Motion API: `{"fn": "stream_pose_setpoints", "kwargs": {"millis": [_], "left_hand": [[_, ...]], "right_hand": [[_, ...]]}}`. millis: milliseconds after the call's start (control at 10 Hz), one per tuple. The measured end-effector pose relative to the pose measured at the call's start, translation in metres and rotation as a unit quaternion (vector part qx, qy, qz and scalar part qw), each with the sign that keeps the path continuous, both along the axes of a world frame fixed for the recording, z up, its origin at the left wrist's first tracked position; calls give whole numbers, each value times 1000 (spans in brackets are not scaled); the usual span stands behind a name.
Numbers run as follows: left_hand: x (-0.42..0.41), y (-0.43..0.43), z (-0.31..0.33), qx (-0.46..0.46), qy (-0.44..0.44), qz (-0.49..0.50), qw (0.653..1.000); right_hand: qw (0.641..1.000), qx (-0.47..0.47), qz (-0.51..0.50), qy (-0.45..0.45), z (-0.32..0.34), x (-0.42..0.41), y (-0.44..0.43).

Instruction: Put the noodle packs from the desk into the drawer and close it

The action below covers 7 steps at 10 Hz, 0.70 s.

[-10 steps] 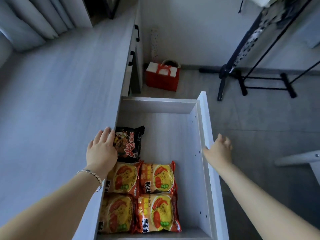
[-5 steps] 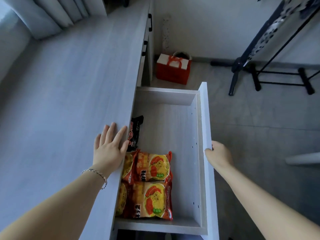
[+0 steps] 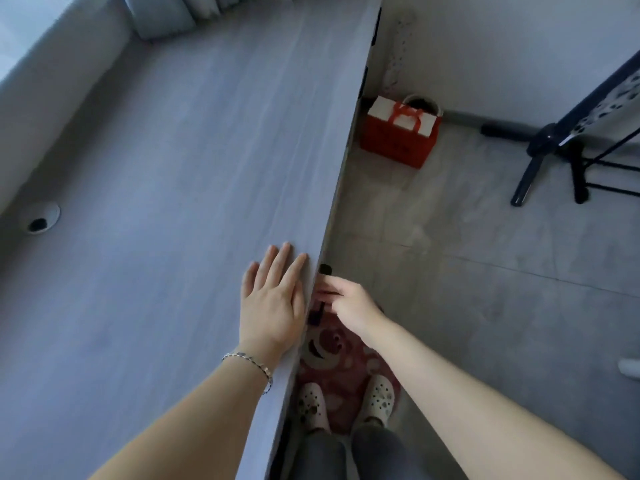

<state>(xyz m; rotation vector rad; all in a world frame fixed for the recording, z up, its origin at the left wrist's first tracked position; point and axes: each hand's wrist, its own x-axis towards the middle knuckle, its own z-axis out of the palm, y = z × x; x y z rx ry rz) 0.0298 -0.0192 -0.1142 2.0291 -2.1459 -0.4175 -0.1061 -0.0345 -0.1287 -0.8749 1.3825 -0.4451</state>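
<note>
1. Your left hand [image 3: 273, 303] lies flat on the pale grey wood-grain desk top [image 3: 166, 209], palm down, fingers spread slightly, right at the near part of the desk's right edge. It holds nothing.
2. Your right hand [image 3: 346, 303] is just below that edge, fingers bent and pressed toward the desk's front face beside the small black drawer handle [image 3: 325, 270]. You cannot tell whether the fingers actually grip the handle or only push near it.
3. The drawer front runs along the desk edge, near to far, and lies directly left of your right hand. The right hand is the one on it, so any last push goes leftward, square to that long axis.
4. The noodle packs are out of sight now, and none lies on the desk top; judged from this, they sit inside the shut drawer.
5. Half a second ago the white drawer stood pulled out to the right, with the yellow-and-red packs and one black pack showing, and your right hand on its front panel. Now no drawer box sticks out, and your left hand has barely shifted.
</note>
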Motion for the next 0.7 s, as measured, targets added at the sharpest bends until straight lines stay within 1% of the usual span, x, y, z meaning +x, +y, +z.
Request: {"fn": "stream_pose_setpoints", "kwargs": {"millis": [100,200,300,400,500,600,700], "left_hand": [[0,-1,-1,1,-8,-6,1000],[0,-2,0,7,-25,-6,1000],[0,-1,0,14,-45,-11,999],[-1,-9,7,19,-99,-50,994],[-8,-25,44,106,-125,-70,984],[-26,-52,85,191,-186,-71,961],[-49,-71,121,200,-153,-82,964]], "right_hand": [[1000,-3,22,-8,8,14,-7],[999,-7,48,11,8,13,-8],[989,-9,132,69,12,7,-11],[939,-34,257,227,30,-2,-19],[879,-36,355,316,54,-15,-31],[837,-53,395,376,86,-30,-49],[820,-88,388,412,127,-48,-65]]}}
